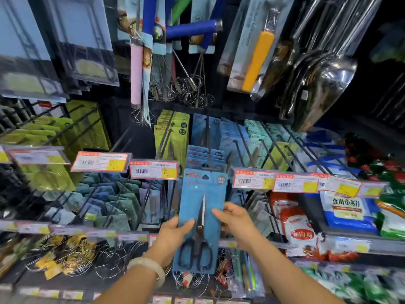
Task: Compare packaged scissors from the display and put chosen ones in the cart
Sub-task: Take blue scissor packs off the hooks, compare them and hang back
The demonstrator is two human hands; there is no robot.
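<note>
Item: blue scissors pack (200, 218), one pair of black-handled scissors (198, 242) on a blue card, lower centre of the frame, in front of the hook racks. Holding: left hand (173, 232) grips the card's left edge with the thumb laid across the front near the pivot; right hand (235, 219) pinches the right edge, thumb on the face and the other fingers hidden behind. A pale bangle (151, 267) sits on the left wrist. Orientation: long axis runs close to vertical in the frame, tilted slightly so the top leans right; blade tips point up toward the hang hole, handle loops point down toward the person. The top of the card lies just below the peg (208, 145) that carries more blue packs (205, 157), and whether it is clear of the peg's tip cannot be told. Risks, as judged: if the hang hole is caught, a pull toward the person may tear the card or drag the packs behind it off; the thin card may bend or slip from an edge-only grip, since the weight sits low in the handles; the price tags (254, 179) beside it could be knocked. No cart is in view, so the drop must be found by turning away from the shelf.
</note>
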